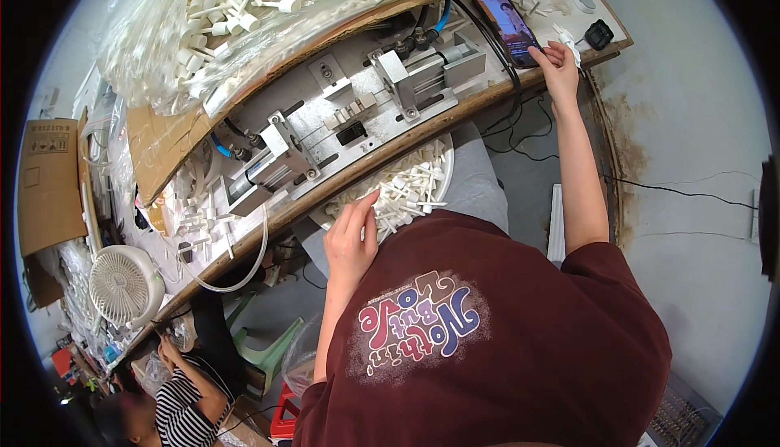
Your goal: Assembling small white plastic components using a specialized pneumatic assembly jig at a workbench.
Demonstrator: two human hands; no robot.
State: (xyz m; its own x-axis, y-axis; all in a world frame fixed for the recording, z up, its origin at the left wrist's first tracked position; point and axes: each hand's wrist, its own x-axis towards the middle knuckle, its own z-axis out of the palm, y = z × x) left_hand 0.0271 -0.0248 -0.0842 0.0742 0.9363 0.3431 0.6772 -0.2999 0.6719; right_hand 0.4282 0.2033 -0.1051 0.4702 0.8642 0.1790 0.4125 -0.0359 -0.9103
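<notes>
My left hand rests at the near left rim of a white round basin on my lap. Its fingers are loosely stretched and I see nothing held in them. The basin holds a heap of white plastic pieces, each with a thin stem and a wider head. My right hand reaches to the far right of the bench, fingers apart. Its thumb is at the lower corner of a smartphone with a lit screen. Beside the fingers lies a crumpled white item.
A metal fixture with two pneumatic cylinders is mounted along the bench edge. Behind it, cardboard and plastic film border a big pile of white pieces. Black cables hang near the phone. A white fan stands left; another person sits lower left.
</notes>
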